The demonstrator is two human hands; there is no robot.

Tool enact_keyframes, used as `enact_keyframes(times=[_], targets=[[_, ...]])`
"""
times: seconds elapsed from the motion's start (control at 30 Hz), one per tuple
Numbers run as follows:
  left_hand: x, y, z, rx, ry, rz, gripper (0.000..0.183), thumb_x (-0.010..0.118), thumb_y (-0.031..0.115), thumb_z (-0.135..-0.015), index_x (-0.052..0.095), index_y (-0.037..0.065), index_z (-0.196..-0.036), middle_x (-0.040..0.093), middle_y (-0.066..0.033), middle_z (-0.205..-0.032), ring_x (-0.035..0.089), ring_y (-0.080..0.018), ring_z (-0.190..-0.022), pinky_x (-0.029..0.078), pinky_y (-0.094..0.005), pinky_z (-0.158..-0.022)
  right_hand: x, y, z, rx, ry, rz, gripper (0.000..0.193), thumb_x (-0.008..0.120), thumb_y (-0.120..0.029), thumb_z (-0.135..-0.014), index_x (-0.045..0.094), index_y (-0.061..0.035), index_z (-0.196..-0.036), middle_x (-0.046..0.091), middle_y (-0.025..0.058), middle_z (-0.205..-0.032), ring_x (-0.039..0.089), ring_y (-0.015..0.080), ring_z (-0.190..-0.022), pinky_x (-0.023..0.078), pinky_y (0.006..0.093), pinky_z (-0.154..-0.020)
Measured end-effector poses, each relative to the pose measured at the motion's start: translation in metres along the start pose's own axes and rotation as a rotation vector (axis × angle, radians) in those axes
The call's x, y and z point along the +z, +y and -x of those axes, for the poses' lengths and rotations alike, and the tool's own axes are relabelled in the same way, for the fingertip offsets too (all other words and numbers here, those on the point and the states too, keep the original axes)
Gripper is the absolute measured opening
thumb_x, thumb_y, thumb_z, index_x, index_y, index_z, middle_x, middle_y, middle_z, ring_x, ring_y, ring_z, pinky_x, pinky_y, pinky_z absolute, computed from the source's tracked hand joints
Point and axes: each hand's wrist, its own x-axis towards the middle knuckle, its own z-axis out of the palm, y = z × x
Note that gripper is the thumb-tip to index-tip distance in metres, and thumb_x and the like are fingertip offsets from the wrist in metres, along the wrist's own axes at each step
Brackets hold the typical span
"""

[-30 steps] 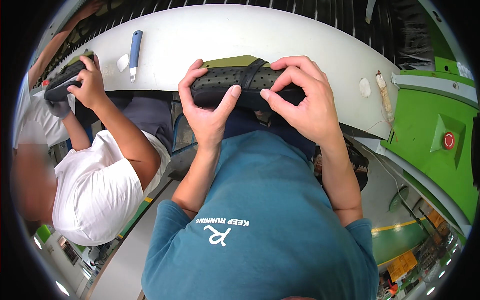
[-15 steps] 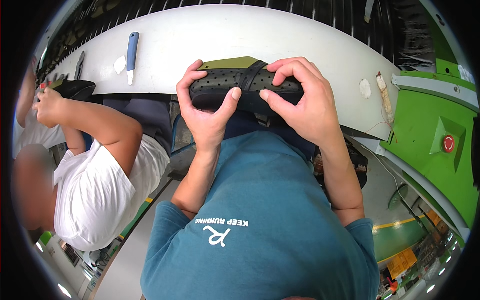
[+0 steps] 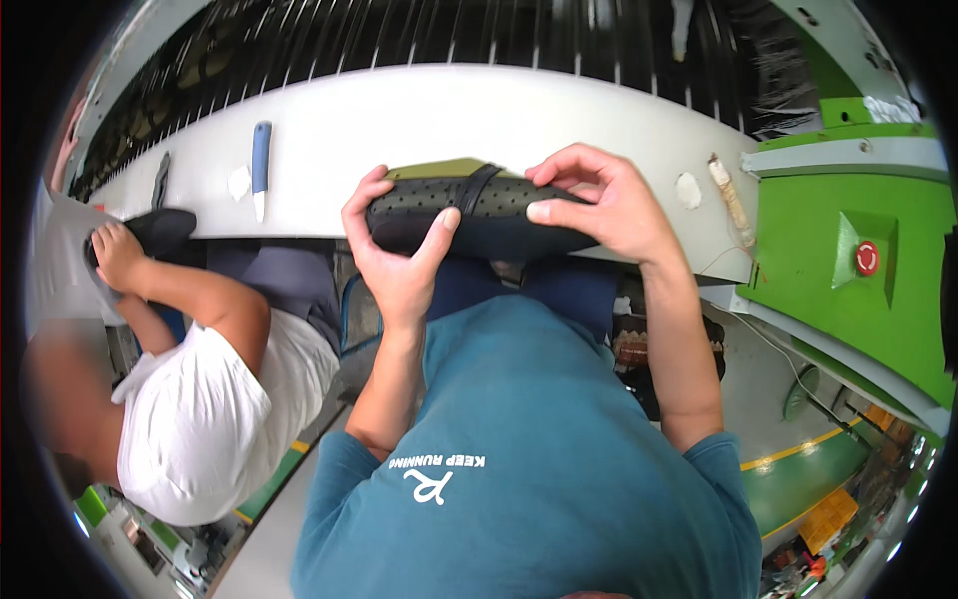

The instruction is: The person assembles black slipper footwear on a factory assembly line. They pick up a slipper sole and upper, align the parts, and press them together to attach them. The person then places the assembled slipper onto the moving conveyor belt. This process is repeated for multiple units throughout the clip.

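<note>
shoe [image 3: 504, 200] held near white worktop [image 3: 439, 115], green machine [image 3: 808, 235] right

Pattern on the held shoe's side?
Shoe: small black dots across a dark grey-green band, plain black below. Shows best in the head view.

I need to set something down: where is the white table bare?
Bare: the table between the knife and the dark shoe, and beyond the shoe, up to the slats. Crowded: the right end by the green machine, with a white patch and a stick, and around the knife, with a white scrap.
</note>
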Motion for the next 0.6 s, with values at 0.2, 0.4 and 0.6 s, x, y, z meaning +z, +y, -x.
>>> enact_keyframes(times=[0.2,0.4,0.6], targets=[[0.026,0.015,0.002,-0.172,-0.068,0.339,0.108,0.091,0.003,-0.089,0.018,0.002,-0.168,0.042,-0.0183,-0.160,0.052,-0.0282,-0.144,0.048,-0.0423,-0.119,0.009,0.020,0.006,-0.105,0.210,-0.037,0.038,0.091,-0.013,-0.095,0.070,-0.0028,-0.125,0.075,0.0081,-0.119,0.073,0.0142,-0.106,0.060,0.0311,-0.098],[0.043,0.033,0.035,-0.282,-0.304,0.351,0.107,0.084,-0.001,-0.094,0.013,0.001,-0.173,0.037,-0.0243,-0.169,0.051,-0.0306,-0.151,0.052,-0.0422,-0.117,0.038,0.014,0.024,0.039,0.356,-0.122,0.066,0.087,-0.030,-0.101,0.052,-0.0015,-0.149,0.073,0.0161,-0.122,0.077,0.0192,-0.101,0.062,0.0324,-0.091],[0.008,0.025,0.011,-0.257,-0.395,0.223,0.076,0.087,0.002,-0.093,0.049,-0.005,-0.158,0.066,-0.0214,-0.152,0.070,-0.0199,-0.131,0.056,-0.0221,-0.084,0.041,-0.002,0.020,-0.451,0.680,0.794,0.120,0.107,-0.039,-0.070,0.041,-0.0050,-0.164,0.054,0.0209,-0.154,0.060,0.0393,-0.140,0.052,0.0491,-0.117]])
